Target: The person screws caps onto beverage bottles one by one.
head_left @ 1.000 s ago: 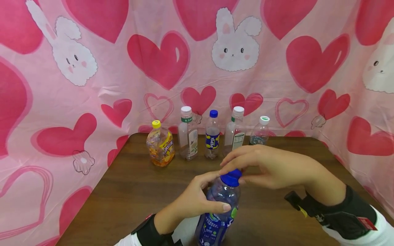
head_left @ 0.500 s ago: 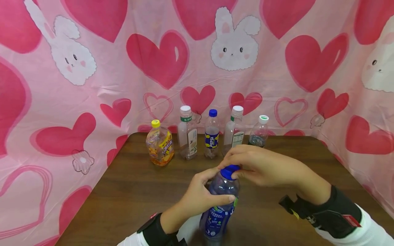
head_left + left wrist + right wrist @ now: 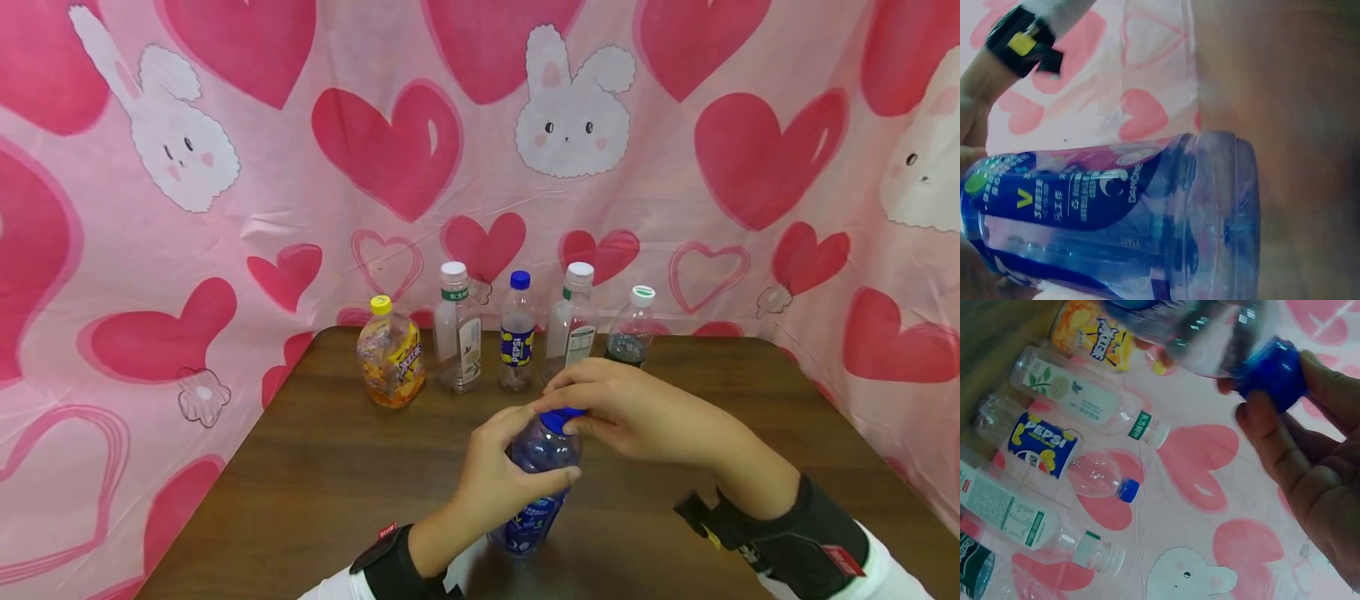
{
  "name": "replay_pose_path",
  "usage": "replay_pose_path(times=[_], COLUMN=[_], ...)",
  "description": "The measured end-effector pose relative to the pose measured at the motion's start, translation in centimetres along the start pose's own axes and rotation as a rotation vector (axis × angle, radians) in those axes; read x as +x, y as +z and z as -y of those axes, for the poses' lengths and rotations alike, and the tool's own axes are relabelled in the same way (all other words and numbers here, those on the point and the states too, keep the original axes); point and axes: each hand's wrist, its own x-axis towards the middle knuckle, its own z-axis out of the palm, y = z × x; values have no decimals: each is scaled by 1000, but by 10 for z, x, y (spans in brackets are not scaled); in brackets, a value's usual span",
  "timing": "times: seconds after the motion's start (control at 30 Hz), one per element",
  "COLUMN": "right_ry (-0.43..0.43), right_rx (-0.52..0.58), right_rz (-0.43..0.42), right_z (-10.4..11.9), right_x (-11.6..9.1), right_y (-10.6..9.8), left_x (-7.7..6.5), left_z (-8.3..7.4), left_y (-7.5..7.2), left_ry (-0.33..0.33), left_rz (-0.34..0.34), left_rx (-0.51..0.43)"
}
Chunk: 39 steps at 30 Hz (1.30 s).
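A clear blue plastic bottle (image 3: 534, 518) with a dark blue label is between both hands, slightly tilted. My left hand (image 3: 501, 479) grips its upper body, thumb across the near side. The fingers and thumb of my right hand (image 3: 628, 408) pinch the blue cap (image 3: 1275, 374), which sits on the bottle's neck. In the left wrist view the bottle's label and base (image 3: 1225, 212) show large. Whether the base touches the wooden table (image 3: 315, 492) I cannot tell.
Along the back stand several capped bottles: a yellow-capped one (image 3: 390, 367), two with white caps (image 3: 459, 346) (image 3: 572, 329), a Pepsi bottle (image 3: 517, 346) and one with a white-green cap (image 3: 628, 337). Behind them hangs a pink heart-and-rabbit cloth (image 3: 660, 192).
The bottle and both hands have shifted away from the person, up in the head view. My right fingers have drawn closer round the blue cap. The back bottles stay put.
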Motion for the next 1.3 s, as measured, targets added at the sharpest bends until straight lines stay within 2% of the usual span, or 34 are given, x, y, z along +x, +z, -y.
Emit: replay_pose_path(times=[0.17,0.23,0.33,0.47,0.6,0.7,0.77,0.93,1.07,1.17,1.3], right_ry=[-50,-33,72,308,466,484,479,410,388,391,377], right_rx=[-9,-4,52,171,281,392,459,516,544,544,537], right_rz=[-108,-152,-208,-249,-171,-85,-58,-44,26,95,156], right_z=[1,2,3,-5,-22,-32,-35,-35,-29,-25,-17], right_x=[-8,-13,-24,-49,-70,-77,-79,-83,-84,-85,-91], right_y=[8,12,20,43,84,114,129,146,147,144,139], left_x=[2,2,2,3,11,24,37,78,103,117,133], left_z=[-1,-1,-1,-1,-3,-7,-9,-4,2,6,10], left_y=[-2,-3,-6,-13,-19,-19,-15,3,26,52,95], left_ry=[12,13,-2,-44,-54,-51,-40,7,8,14,10], left_rz=[25,44,61,36,6,3,2,27,113,217,337], left_rx=[-10,-6,11,27,31,46,68,147,223,248,303])
